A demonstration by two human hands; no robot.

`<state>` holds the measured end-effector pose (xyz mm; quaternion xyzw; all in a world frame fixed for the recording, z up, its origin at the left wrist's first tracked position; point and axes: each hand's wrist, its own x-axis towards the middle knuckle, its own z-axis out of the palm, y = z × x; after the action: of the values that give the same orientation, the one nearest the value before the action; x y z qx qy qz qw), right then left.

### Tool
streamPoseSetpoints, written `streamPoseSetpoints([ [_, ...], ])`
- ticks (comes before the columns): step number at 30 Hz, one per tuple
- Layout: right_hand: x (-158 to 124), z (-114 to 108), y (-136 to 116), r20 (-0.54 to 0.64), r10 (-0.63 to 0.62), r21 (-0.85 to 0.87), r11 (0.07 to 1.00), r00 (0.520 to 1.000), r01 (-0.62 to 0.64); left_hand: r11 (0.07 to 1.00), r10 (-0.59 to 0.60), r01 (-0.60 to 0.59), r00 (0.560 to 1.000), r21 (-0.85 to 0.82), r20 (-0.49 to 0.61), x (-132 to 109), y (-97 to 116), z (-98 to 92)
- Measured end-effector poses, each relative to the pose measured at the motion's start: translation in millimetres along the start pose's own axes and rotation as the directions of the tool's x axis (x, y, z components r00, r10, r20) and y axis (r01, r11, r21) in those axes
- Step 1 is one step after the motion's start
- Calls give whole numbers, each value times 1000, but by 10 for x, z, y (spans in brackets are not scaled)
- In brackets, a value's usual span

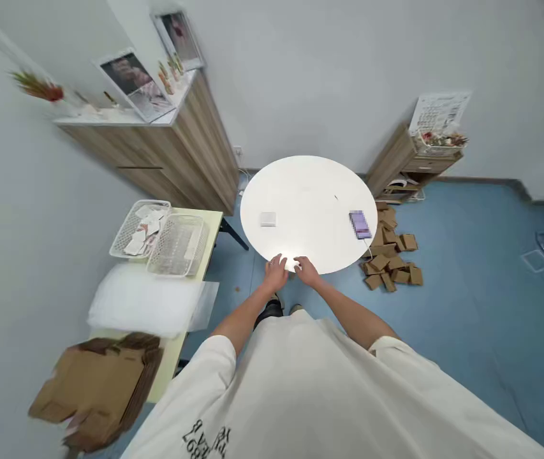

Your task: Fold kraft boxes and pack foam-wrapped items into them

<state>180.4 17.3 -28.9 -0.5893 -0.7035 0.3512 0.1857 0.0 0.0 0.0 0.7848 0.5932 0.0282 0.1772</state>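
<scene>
At the near edge of the round white table (307, 191) my left hand (275, 273) has its fingers bent inward. My right hand (307, 272) faces it a short gap away, its fingers also curled. Between the fingertips lies a bright, washed-out patch; whatever they hold there is too small and glaring to make out. A small pale flat block, perhaps a stack of cards (268, 219), lies on the table beyond my left hand. Toward the right rim is a blurred purple object (360, 225) with a white cable hanging off the edge. A tiny dark item (335, 197) lies farther back.
To the left, a side table (214, 223) bears two white baskets (176, 245), clear plastic bags (142, 299) and flattened cardboard (94, 389). Small brown boxes (391, 255) are piled on the floor at right. A wooden cabinet (195, 146) and a small shelf (391, 159) stand behind.
</scene>
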Motion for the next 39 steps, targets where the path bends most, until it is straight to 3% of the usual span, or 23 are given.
streamPoseSetpoints([
  [7,-127,320,-396,105,-126,-8,992,986,127,982,-187,185,981,-41,-57,-660,-272,-128],
  [13,-153,781,-1043,290,-232,-9,969,928,245,927,-370,349,913,-139,-172,-1452,-746,-247],
  [18,-319,1440,-1801,429,-332,-8,928,840,371,850,-518,467,823,-242,-231,-2400,-1221,-308],
  [22,-624,2135,-2440,512,-398,18,891,761,454,759,-650,583,703,-290,-290,-3311,-1654,-271],
  [26,-1014,2783,-3008,567,-463,46,844,681,535,649,-761,704,595,-289,-260,-4237,-2149,-183],
  [28,-1193,3047,-3240,579,-492,56,819,650,571,610,-792,747,564,-266,-233,-4649,-2400,-150],
  [33,-1502,3491,-3627,597,-520,58,788,611,613,593,-805,790,583,-156,-110,-5344,-2903,-123],
  [39,-1626,3689,-3779,628,-494,-1,772,602,635,631,-773,767,634,-117,-18,-5564,-3213,-118],
])
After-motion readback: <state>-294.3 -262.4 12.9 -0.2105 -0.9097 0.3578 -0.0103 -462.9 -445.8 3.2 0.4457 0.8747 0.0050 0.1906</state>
